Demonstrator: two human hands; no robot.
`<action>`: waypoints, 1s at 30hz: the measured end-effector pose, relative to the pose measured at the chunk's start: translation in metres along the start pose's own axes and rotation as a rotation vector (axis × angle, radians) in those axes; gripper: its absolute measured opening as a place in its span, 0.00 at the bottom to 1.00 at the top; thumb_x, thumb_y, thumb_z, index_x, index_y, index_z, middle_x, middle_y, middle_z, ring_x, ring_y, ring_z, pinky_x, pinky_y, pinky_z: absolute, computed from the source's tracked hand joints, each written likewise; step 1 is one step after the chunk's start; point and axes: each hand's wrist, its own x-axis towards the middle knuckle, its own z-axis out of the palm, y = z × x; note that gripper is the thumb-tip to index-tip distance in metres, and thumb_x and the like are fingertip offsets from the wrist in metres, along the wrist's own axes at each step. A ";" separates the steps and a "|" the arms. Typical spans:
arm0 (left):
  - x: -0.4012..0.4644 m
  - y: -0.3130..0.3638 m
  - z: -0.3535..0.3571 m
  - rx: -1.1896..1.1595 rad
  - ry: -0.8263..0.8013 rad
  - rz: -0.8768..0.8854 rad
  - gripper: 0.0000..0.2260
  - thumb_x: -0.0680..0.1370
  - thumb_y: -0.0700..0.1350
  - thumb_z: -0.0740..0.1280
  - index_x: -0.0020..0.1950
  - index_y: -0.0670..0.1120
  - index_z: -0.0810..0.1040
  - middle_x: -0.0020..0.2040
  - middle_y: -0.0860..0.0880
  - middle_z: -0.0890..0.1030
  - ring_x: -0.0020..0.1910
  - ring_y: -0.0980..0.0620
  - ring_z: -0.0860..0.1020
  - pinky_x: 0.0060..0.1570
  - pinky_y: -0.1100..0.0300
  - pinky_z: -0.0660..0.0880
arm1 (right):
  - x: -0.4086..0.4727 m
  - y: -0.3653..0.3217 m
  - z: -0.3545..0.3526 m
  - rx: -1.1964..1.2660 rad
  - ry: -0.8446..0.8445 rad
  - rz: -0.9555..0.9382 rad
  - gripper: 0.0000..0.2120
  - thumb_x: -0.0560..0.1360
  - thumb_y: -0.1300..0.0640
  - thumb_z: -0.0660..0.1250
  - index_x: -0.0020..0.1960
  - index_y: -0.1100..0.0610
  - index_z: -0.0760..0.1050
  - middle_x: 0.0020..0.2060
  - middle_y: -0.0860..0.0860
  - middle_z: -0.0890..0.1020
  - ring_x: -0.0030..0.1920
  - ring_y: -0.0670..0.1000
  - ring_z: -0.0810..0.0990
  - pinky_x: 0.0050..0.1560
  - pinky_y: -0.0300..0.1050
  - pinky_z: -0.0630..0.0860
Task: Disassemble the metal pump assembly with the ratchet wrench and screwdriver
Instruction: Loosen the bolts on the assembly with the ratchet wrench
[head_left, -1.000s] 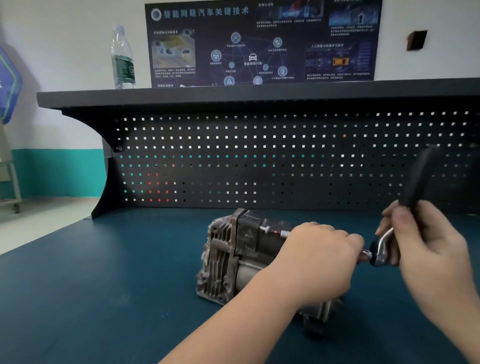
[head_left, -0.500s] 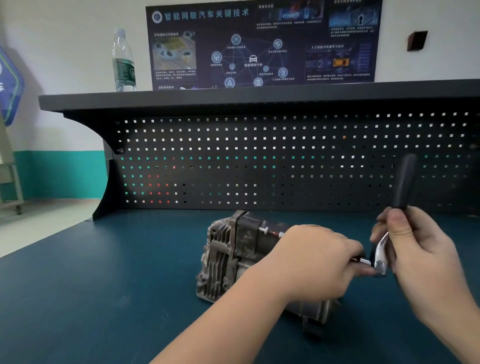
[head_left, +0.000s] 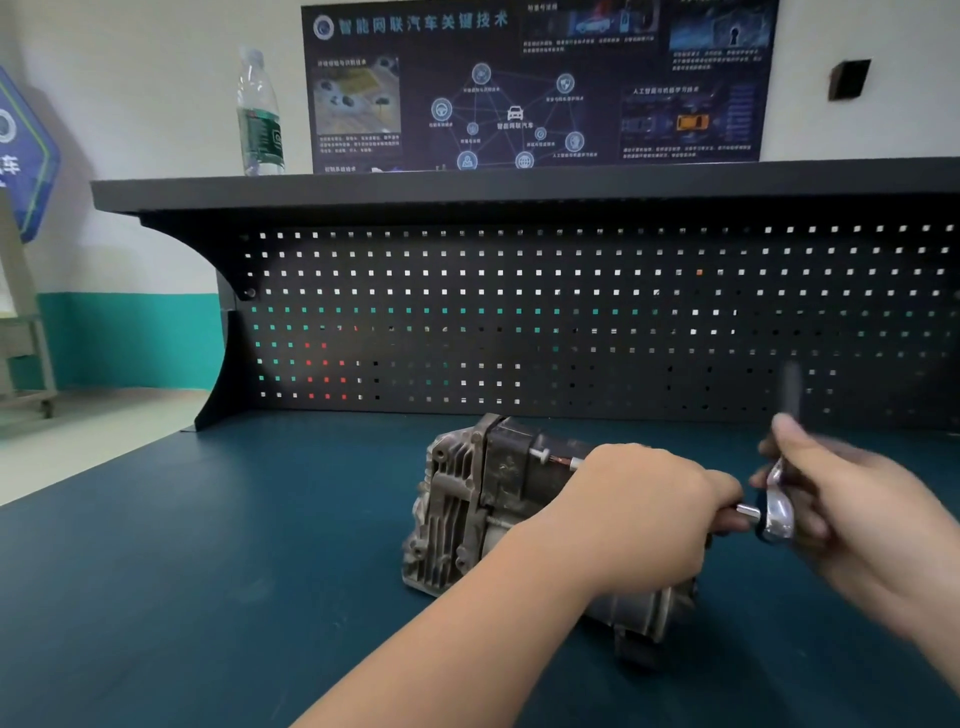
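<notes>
Nearest, the left hand lies over the metal pump assembly on the blue counter, its fingers curled round the top of the body and the extension bar. Just beside it, the right hand, blurred, grips the ratchet wrench, whose dark handle stands upright. Behind them rises a black pegboard under a shelf carrying a water bottle, with a dark poster on the wall.
</notes>
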 end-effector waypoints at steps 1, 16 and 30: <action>0.000 -0.001 0.000 0.008 0.003 0.001 0.10 0.82 0.50 0.56 0.52 0.49 0.74 0.46 0.52 0.81 0.43 0.46 0.76 0.37 0.56 0.69 | 0.004 0.003 -0.002 0.053 -0.013 0.117 0.14 0.78 0.49 0.63 0.43 0.59 0.75 0.23 0.50 0.76 0.16 0.45 0.62 0.18 0.37 0.64; 0.001 -0.002 0.002 -0.056 0.017 -0.004 0.06 0.80 0.47 0.60 0.53 0.52 0.75 0.46 0.53 0.81 0.44 0.47 0.77 0.39 0.56 0.70 | 0.003 0.009 0.001 0.157 -0.010 0.194 0.15 0.76 0.47 0.64 0.40 0.58 0.73 0.21 0.48 0.74 0.17 0.44 0.66 0.23 0.36 0.67; 0.000 -0.003 0.007 -0.020 0.024 0.038 0.02 0.79 0.43 0.60 0.48 0.50 0.72 0.46 0.53 0.81 0.46 0.48 0.77 0.49 0.53 0.72 | 0.000 0.009 0.001 0.096 0.007 0.234 0.15 0.79 0.49 0.62 0.40 0.60 0.71 0.18 0.50 0.73 0.17 0.45 0.67 0.18 0.35 0.65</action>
